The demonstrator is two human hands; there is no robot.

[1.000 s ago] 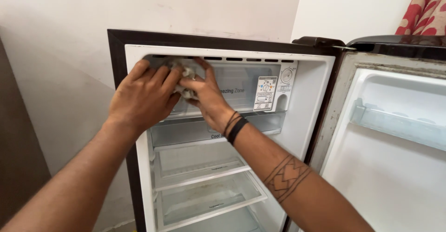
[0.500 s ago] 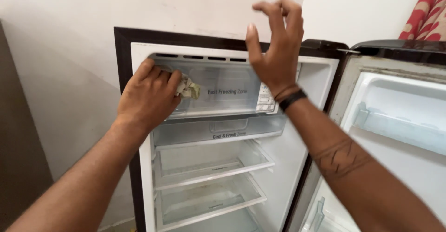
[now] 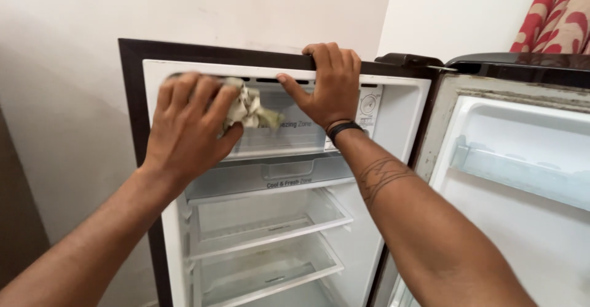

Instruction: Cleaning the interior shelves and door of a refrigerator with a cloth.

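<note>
In the head view, the left hand is clenched around a crumpled pale cloth pressed against the clear freezer flap at the top of the open fridge, while the right hand grips the fridge's top edge, fingers hooked over it and thumb on the white inner rim. The left hand is motion-blurred and covers most of the cloth and the flap's left end; the fridge's bottom is cut off below two empty glass shelves. The open door stands right of the fridge, a plain pale wall rises behind it, and a red patterned curtain hangs above the door.
</note>
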